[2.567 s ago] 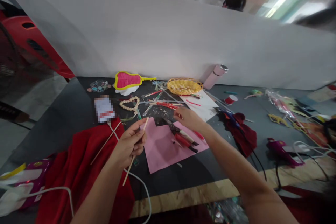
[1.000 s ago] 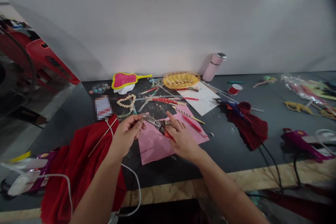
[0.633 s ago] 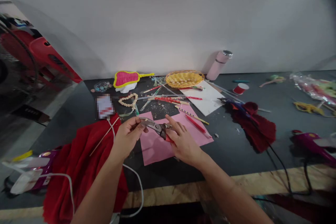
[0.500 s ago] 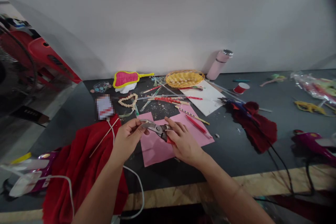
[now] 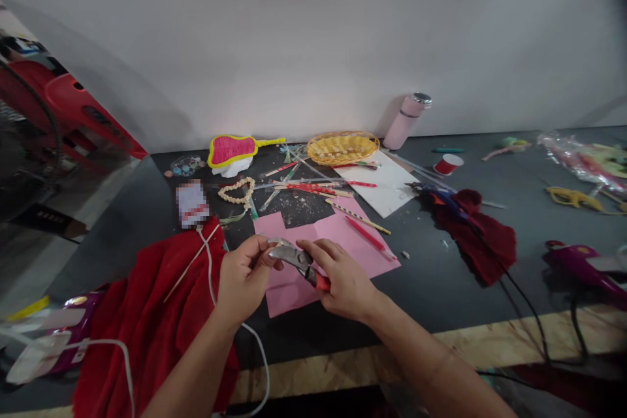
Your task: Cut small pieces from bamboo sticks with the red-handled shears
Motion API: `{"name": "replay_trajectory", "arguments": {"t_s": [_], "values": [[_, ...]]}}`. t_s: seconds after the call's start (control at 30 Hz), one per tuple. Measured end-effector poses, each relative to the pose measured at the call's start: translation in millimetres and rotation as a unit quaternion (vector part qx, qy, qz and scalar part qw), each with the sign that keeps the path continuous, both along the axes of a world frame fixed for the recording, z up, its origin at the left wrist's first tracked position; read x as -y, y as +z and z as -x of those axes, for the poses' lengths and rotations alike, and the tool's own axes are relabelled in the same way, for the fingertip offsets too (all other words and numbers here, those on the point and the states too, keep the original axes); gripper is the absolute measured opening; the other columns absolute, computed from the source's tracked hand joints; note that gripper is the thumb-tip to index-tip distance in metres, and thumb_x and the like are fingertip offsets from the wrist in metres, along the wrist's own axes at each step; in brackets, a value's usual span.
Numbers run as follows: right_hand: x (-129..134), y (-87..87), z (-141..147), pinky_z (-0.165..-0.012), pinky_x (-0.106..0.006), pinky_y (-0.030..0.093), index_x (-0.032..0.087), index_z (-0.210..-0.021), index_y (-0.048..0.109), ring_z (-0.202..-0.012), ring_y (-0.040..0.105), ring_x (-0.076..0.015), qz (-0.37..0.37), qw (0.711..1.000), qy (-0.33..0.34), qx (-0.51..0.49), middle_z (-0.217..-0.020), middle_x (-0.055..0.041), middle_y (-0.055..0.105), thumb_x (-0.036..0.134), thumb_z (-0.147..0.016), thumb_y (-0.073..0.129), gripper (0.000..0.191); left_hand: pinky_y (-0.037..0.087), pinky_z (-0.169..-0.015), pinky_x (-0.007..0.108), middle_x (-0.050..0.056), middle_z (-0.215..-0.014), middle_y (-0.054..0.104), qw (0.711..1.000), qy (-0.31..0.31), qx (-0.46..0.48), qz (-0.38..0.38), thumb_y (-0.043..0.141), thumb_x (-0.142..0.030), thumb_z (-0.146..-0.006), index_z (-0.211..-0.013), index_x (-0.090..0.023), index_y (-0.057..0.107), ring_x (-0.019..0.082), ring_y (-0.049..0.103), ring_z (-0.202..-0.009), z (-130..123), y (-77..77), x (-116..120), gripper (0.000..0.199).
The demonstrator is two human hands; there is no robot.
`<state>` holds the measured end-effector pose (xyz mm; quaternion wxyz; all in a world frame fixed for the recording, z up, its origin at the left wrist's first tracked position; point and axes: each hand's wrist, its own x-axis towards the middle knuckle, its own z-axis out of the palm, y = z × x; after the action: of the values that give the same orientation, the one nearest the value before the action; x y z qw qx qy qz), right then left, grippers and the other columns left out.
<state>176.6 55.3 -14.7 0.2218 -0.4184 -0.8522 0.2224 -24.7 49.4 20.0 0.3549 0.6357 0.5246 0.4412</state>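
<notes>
My right hand (image 5: 343, 274) is wrapped round the red handles of metal cutters (image 5: 292, 255), whose jaws point left. At the jaw tips, my left hand (image 5: 247, 274) pinches something small, too hidden by the fingers to name. Both hands are above a pink paper sheet (image 5: 289, 294). On that sheet lie a red pen (image 5: 365, 232) and a dotted stick (image 5: 360, 216). Beyond it are several red-patterned sticks (image 5: 313, 189) and a beaded heart (image 5: 236, 192).
A red cloth (image 5: 161, 313) with a white cable lies at left. Farther back stand a wicker basket (image 5: 343, 147) and a pink bottle (image 5: 405, 121). At right are a dark red cloth (image 5: 484, 235), a thread spool (image 5: 447, 164) and a purple glue gun (image 5: 582, 268).
Both hands have come slightly nearer, and the cutters have shifted down with them. The cutters' jaws now sit closer to the left fingertips.
</notes>
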Motion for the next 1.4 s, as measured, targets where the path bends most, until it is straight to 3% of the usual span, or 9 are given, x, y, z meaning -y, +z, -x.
{"name": "replay_trajectory", "arguments": {"t_s": [0.2,0.47,0.67,0.9,1.07,1.17,1.4], "values": [[2,2.3,-1,-0.086,-0.035,0.045,0.023,-0.133,0.037,-0.094,0.052,-0.021,0.024,0.999,-0.001,-0.021,-0.107,-0.0072,0.052,0.006,-0.055,0.048,0.08,0.037,-0.051,0.02,-0.002,-0.061,0.064,0.999,0.006,-0.039,-0.016,0.051,-0.026,-0.087,-0.076,-0.017,0.06,0.01,0.053,-0.052,-1,2.5,0,0.018],[-4,-0.3,-5,-0.094,-0.042,0.041,0.023,-0.138,0.031,-0.109,0.046,-0.0248,0.001,1.0,0.015,0.001,-0.12,-0.0092,0.049,0.006,-0.056,0.049,0.086,0.038,-0.056,0.021,-0.002,-0.061,0.061,0.998,-0.041,-0.043,0.006,0.047,-0.028,-0.089,-0.073,-0.018,0.058,0.011,0.051,-0.056,2,2.0,-3,0.022],[-4,-1.0,-5,-0.092,-0.04,0.042,0.022,-0.137,0.033,-0.104,0.048,-0.0235,0.007,1.0,0.021,-0.007,-0.115,-0.0087,0.051,0.007,-0.056,0.049,0.084,0.038,-0.057,0.021,-0.002,-0.059,0.058,0.997,-0.069,-0.009,0.036,0.047,-0.027,-0.089,-0.069,-0.017,0.055,0.011,0.052,-0.057,5,0.7,-5,0.024],[0,3.5,-3,-0.086,-0.037,0.046,0.022,-0.135,0.035,-0.094,0.053,-0.0218,0.021,1.0,0.002,-0.011,-0.105,-0.0073,0.054,0.005,-0.06,0.047,0.078,0.04,-0.055,0.022,0.0,-0.062,0.063,0.999,-0.027,-0.037,0.012,0.047,-0.03,-0.09,-0.074,-0.017,0.06,0.011,0.054,-0.055,0,3.5,-4,0.025],[-2,1.1,-4,-0.089,-0.038,0.046,0.023,-0.134,0.034,-0.098,0.053,-0.0227,0.02,0.999,-0.017,-0.044,-0.11,-0.0082,0.053,0.004,-0.061,0.047,0.077,0.048,-0.067,0.024,0.003,-0.083,0.072,0.999,0.024,-0.046,-0.016,0.056,-0.033,-0.085,-0.093,-0.019,0.062,0.017,0.066,-0.076,-4,-0.5,-3,0.018],[-5,-1.7,-5,-0.093,-0.04,0.044,0.022,-0.135,0.033,-0.104,0.05,-0.0235,0.007,0.998,-0.023,-0.052,-0.115,-0.0091,0.051,0.004,-0.061,0.047,0.077,0.048,-0.067,0.025,0.002,-0.082,0.073,0.994,0.065,-0.084,-0.026,0.056,-0.032,-0.084,-0.089,-0.02,0.062,0.018,0.068,-0.077,-5,-5.0,-3,0.014],[-10,-1.4,-7,-0.098,-0.044,0.04,0.021,-0.136,0.033,-0.111,0.046,-0.0247,0.003,1.0,0.006,-0.027,-0.12,-0.01,0.049,0.005,-0.059,0.046,0.08,0.044,-0.057,0.023,0.002,-0.07,0.071,0.999,0.004,-0.053,-0.001,0.05,-0.03,-0.087,-0.081,-0.018,0.055,0.014,0.062,-0.059,-1,-2.7,-3,0.014]]}}
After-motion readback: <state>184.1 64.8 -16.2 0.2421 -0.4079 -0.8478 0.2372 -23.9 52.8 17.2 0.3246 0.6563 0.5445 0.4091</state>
